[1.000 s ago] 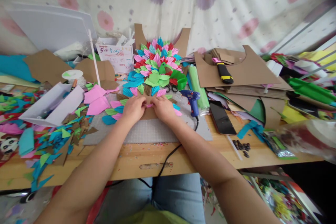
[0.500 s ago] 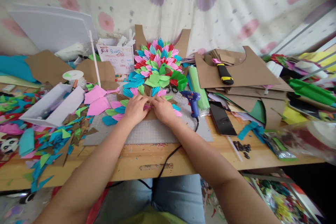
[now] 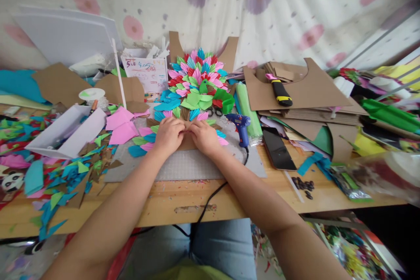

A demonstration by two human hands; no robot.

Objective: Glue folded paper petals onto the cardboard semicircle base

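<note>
My left hand [image 3: 169, 136] and my right hand [image 3: 204, 136] meet over a brown cardboard piece [image 3: 188, 143] at the middle of the table. Their fingers are bent and the fingertips pinched close together; whatever is between them is too small and covered to make out. Pleated paper petals in pink, blue, green and brown fan around the cardboard, such as a blue petal [image 3: 136, 151] at the left and a pink petal [image 3: 222, 141] at the right. Beneath lies a grey cutting mat [image 3: 193, 167]. Behind my hands stands a colourful petal-covered piece [image 3: 197, 68] with a green bird shape.
A blue glue gun [image 3: 241, 127] stands right of my hands, its cord running toward my lap. Farther right are a phone [image 3: 278, 148], stacked cardboard [image 3: 295, 92] and a yellow-black cutter [image 3: 281, 92]. Leftward lie a white box [image 3: 67, 133], pink paper [image 3: 123, 131] and paper scraps.
My hands stay in nearly the same place, with slight finger movement. A bit of pink that showed between the fingertips is no longer visible.
</note>
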